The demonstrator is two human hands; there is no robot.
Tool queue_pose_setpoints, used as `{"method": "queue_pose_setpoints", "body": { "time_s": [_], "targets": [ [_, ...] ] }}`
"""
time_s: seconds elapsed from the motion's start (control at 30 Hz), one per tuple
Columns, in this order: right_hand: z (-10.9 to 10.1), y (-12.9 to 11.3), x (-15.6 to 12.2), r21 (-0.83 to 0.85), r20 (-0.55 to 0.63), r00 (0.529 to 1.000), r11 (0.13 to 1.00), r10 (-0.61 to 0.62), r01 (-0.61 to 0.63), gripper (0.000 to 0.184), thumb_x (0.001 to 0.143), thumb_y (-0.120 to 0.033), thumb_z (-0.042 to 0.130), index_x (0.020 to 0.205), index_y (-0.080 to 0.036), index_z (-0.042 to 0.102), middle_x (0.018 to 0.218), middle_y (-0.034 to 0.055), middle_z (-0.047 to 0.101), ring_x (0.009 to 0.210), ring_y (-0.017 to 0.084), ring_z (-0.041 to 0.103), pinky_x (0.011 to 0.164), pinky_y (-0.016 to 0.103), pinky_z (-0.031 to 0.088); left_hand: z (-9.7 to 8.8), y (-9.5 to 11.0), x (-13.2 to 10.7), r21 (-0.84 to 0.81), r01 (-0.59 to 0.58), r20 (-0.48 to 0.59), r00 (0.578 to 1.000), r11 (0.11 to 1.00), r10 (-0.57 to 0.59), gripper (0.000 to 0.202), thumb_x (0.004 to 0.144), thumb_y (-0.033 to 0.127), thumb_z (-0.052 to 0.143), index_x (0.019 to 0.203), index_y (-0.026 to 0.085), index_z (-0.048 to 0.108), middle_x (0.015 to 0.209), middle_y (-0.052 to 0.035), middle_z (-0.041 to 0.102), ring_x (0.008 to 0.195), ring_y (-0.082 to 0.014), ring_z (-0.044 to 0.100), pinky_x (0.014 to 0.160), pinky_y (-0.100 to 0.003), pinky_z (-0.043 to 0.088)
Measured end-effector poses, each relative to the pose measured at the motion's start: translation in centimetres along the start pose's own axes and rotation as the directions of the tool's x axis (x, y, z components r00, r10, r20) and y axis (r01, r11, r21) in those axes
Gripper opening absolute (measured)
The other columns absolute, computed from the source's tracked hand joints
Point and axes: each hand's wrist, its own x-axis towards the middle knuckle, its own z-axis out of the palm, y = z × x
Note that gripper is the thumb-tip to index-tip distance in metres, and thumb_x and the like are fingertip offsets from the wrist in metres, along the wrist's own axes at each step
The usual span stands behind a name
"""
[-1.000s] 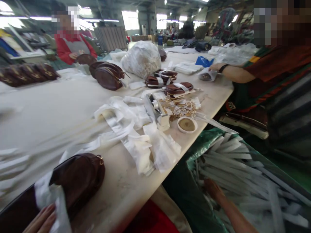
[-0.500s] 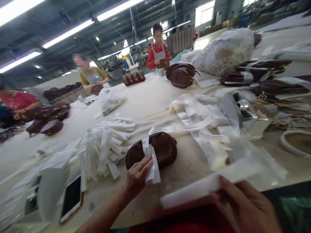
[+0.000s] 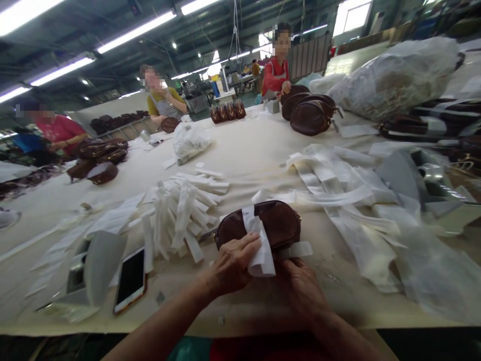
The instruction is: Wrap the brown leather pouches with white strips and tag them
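Note:
A dark brown leather pouch (image 3: pixel 280 223) with a zip lies in front of me, a white paper strip (image 3: pixel 263 250) wrapped across its middle. My left hand (image 3: pixel 236 258) closes over the strip's loose end at the pouch's near side, fingers pressed together on it. At the pouch's lower right edge, my right hand (image 3: pixel 302 283) pinches a second white strip (image 3: pixel 300 249), whose end sticks out to the right. The fingertips of that hand are partly hidden by the pouch and shadow.
Left of the pouch lie a heap of cut white strips (image 3: pixel 184 213), a phone (image 3: pixel 131 278) and a tape dispenser (image 3: pixel 93 271). Loose white paper (image 3: pixel 338 180) and another dispenser (image 3: pixel 421 180) are at right. Brown bags (image 3: pixel 310 113) and co-workers are across the table.
My right hand has come in from the lower right with its white strip to the pouch's near edge. My left hand stays on the wrapped strip. The view has swung left.

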Motion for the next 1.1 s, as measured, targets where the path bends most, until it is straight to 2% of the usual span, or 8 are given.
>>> {"method": "queue_pose_setpoints", "body": {
  "time_s": [0.27,0.37,0.4,0.47,0.53,0.6,0.9,1.1],
  "targets": [
    [-2.2,-0.9,-1.8,-0.186,-0.01,0.984,0.967,0.177,-0.176,0.026,0.071,-0.043,0.066,0.079,-0.019,0.064,0.069,0.0043,0.07,0.067,0.023,0.068,0.059,0.032,0.057,2.7,1.1,-0.9,0.153,0.013,-0.251,0.968,0.988,0.026,0.032,0.093,0.012,0.032,0.114,0.006,0.055,0.121,-0.0171,0.06,0.119,-0.0245,0.054,0.089,-0.035,0.051],
    [-3.8,-2.7,-2.5,-0.554,0.055,0.997,0.829,-0.048,0.071,0.028,0.079,-0.043,0.062,0.089,-0.017,0.067,0.064,0.0024,0.068,0.055,0.018,0.065,0.052,0.027,0.055,3.0,1.5,-1.0,0.19,0.001,-0.256,0.965,0.982,0.049,0.032,0.095,0.013,0.031,0.114,0.004,0.055,0.123,-0.0189,0.058,0.123,-0.0265,0.05,0.093,-0.037,0.049],
    [-3.9,-3.5,-2.3,-0.654,0.128,0.963,0.71,-0.238,0.262,0.025,0.082,-0.04,0.06,0.092,-0.018,0.067,0.07,0.0027,0.07,0.059,0.017,0.066,0.057,0.026,0.056,3.1,1.6,-1.1,0.202,-0.003,-0.252,0.966,0.979,0.055,0.032,0.096,0.013,0.031,0.115,0.003,0.054,0.124,-0.0197,0.057,0.124,-0.027,0.048,0.094,-0.038,0.048],
    [-3.4,-5.0,-1.3,-0.702,0.384,0.75,0.358,-0.539,0.616,0.019,0.085,-0.032,0.058,0.1,-0.021,0.066,0.09,0.0036,0.071,0.08,0.017,0.068,0.075,0.028,0.055,3.1,1.7,-1.2,0.217,0.001,-0.244,0.968,0.976,0.054,0.031,0.095,0.013,0.033,0.116,0.003,0.054,0.126,-0.0206,0.056,0.127,-0.0278,0.045,0.096,-0.039,0.047],
    [-2.3,-5.9,0.3,-0.619,0.621,0.539,0.066,-0.569,0.783,0.021,0.088,-0.029,0.057,0.106,-0.021,0.064,0.102,0.0047,0.069,0.096,0.019,0.064,0.087,0.031,0.051,3.1,1.8,-1.2,0.212,0.014,-0.249,0.968,0.977,0.04,0.03,0.096,0.015,0.035,0.116,0.003,0.054,0.125,-0.0205,0.056,0.128,-0.0284,0.044,0.097,-0.039,0.048],
    [-1.5,-6.0,1.8,-0.547,0.749,0.449,-0.071,-0.488,0.834,0.024,0.089,-0.03,0.055,0.11,-0.018,0.061,0.105,0.0066,0.068,0.101,0.02,0.061,0.089,0.034,0.048,3.2,1.9,-1.2,0.188,0.029,-0.269,0.963,0.982,0.023,0.03,0.097,0.016,0.034,0.115,0.003,0.055,0.124,-0.0194,0.057,0.127,-0.0281,0.045,0.097,-0.038,0.048],
    [-1.9,-4.9,3.1,-0.51,0.813,0.409,-0.166,-0.413,0.844,0.026,0.09,-0.021,0.055,0.114,-0.016,0.059,0.105,0.0078,0.068,0.101,0.019,0.061,0.09,0.034,0.044,3.3,1.7,-1.1,0.064,0.063,-0.294,0.955,0.996,-0.041,0.029,0.094,0.014,0.036,0.112,0.0,0.054,0.121,-0.0194,0.06,0.126,-0.0249,0.046,0.099,-0.034,0.047],
    [-1.8,-4.9,3.5,-0.48,0.826,0.373,-0.182,-0.423,0.858,0.026,0.089,-0.015,0.054,0.115,-0.014,0.059,0.102,0.0084,0.069,0.099,0.018,0.062,0.089,0.033,0.045,1.0,1.2,-1.1,-0.176,0.059,-0.032,0.997,0.983,-0.065,0.049,0.083,0.023,0.041,0.124,-0.003,0.045,0.134,-0.0233,0.047,0.134,-0.0276,0.034,0.105,-0.039,0.042]
  ]
}}
